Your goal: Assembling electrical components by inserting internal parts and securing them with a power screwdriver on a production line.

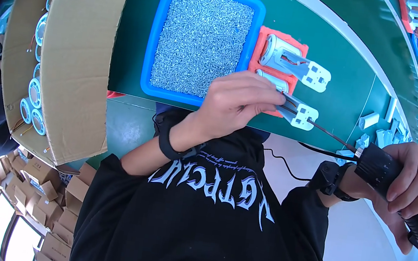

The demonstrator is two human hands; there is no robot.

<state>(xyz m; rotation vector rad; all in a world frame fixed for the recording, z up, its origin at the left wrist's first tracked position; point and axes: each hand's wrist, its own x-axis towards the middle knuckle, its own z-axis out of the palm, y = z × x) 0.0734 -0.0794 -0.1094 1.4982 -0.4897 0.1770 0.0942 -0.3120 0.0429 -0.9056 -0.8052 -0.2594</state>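
Observation:
My right hand (pixel 413 181) is wrapped round a black electric screwdriver (pixel 379 168). The screwdriver's long thin bit points left, its tip at the white end plate of the lower plastic housing (pixel 306 117). My left hand (pixel 237 100) is closed, fingertips pinched at the grey neck of that same housing; my fingers cover part of it. Just beyond lies a second white and grey housing (pixel 280 54), with wires along its neck. Both rest in an orange-red holder (pixel 302 50), their flat white plates sticking out to the right.
A blue tray (pixel 150 54) full of small silver screws (pixel 199 45) stands left of the holder on the green table (pixel 345 58). Farther left, a big cardboard box (pixel 78 60) holds round white parts with wires. Pale blue plastic pieces (pixel 387 138) lie at the right.

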